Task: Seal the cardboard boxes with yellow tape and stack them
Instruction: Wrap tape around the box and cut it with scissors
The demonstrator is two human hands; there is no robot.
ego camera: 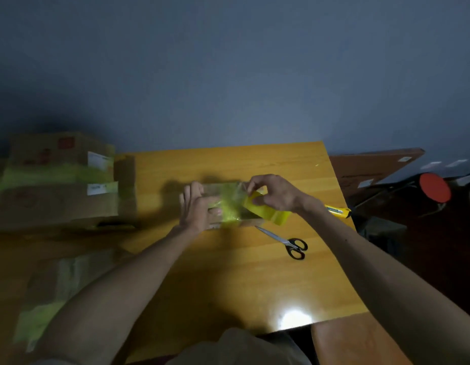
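Observation:
A small cardboard box [215, 189] lies in the middle of the yellow wooden table [228, 272], with yellow tape [230, 206] stretched across its top. My left hand [195, 206] presses flat on the box's left part, fingers straight. My right hand [272, 192] grips the yellow tape roll [267, 213] at the box's right end, fingers curled round it. Much of the box is hidden under both hands.
Black-handled scissors [289, 242] lie just right of the box, and a yellow utility knife [339, 210] sits near the table's right edge. Taped cardboard boxes [57, 180] are stacked at the left; another taped box [52, 291] lies near left. A red stool [435, 187] stands off the table, right.

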